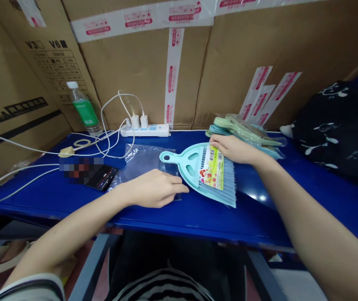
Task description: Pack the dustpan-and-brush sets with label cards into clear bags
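Observation:
A light-blue dustpan lies on the blue table with a small brush nested in it, its grey-blue bristles pointing right and its handle pointing left. A yellow-green card label with cartoon print covers part of the bristles. My right hand grips the far edge of the set beside the label, fingertips on top and thumb hidden. My left hand rests just left of the dustpan's near edge, fingers loosely stretched to the right. Beneath and behind it lies a clear plastic bag, flat on the table.
More bagged dustpan sets are piled behind my right hand. A power strip with white chargers and cables stands at the back. At left are a phone and a green-labelled bottle. Cardboard walls the back; a black patterned bag sits right.

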The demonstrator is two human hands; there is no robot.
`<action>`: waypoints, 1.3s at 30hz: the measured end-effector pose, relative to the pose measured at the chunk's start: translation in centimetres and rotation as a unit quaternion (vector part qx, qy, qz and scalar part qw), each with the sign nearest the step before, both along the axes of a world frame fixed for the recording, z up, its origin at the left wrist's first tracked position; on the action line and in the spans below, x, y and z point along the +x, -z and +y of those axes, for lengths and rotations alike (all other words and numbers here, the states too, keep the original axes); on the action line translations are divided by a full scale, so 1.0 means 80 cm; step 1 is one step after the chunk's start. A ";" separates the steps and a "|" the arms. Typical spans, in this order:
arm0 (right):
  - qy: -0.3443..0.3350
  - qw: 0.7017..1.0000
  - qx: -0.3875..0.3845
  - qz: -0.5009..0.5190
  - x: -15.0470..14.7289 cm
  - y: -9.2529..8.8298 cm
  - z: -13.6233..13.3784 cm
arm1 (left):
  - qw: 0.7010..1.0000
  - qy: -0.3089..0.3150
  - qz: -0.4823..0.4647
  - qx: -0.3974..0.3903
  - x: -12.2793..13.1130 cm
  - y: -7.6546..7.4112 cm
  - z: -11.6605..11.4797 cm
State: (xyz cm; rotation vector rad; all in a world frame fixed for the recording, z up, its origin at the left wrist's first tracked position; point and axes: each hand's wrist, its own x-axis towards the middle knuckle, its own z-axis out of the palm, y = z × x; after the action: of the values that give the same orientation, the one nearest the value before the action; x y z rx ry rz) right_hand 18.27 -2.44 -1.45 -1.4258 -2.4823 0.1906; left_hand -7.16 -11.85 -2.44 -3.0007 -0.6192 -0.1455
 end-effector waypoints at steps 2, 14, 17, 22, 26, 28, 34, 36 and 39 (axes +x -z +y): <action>-0.013 1.000 -0.007 -0.006 0.003 0.001 0.002 | 1.000 -0.011 0.014 0.023 0.000 0.001 0.002; -0.024 0.999 -0.027 -0.030 0.004 0.003 0.002 | 0.980 -0.031 -0.007 0.194 0.000 0.005 0.007; -0.032 0.998 -0.040 -0.031 -0.001 0.002 -0.002 | 0.980 0.020 -0.020 0.199 0.003 0.009 0.006; -0.017 0.999 -0.033 -0.029 -0.003 -0.001 -0.004 | 0.976 0.074 -0.034 0.201 0.006 0.015 0.005; -0.001 1.000 -0.013 -0.016 0.004 -0.004 -0.002 | 0.975 0.055 -0.039 0.211 0.005 0.014 0.007; -0.004 1.000 -0.005 -0.010 0.007 -0.005 -0.002 | 0.975 0.046 -0.045 0.214 0.005 0.014 0.008; -0.030 0.999 -0.038 0.003 -0.003 0.000 -0.004 | 0.976 0.045 -0.066 0.203 0.008 0.015 0.006; -0.015 0.999 -0.048 0.013 -0.009 0.004 -0.004 | 0.978 0.046 -0.075 0.188 0.010 0.015 0.004; 0.018 0.998 -0.048 0.028 -0.018 0.010 -0.004 | 0.982 0.048 -0.095 0.158 0.010 0.014 0.002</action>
State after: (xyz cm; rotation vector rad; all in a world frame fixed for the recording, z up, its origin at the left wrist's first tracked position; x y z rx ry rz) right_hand 16.87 -2.78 -2.24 -1.4819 -2.4301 0.3427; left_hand -6.37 -11.65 -3.53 -2.7262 -0.4184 -0.4914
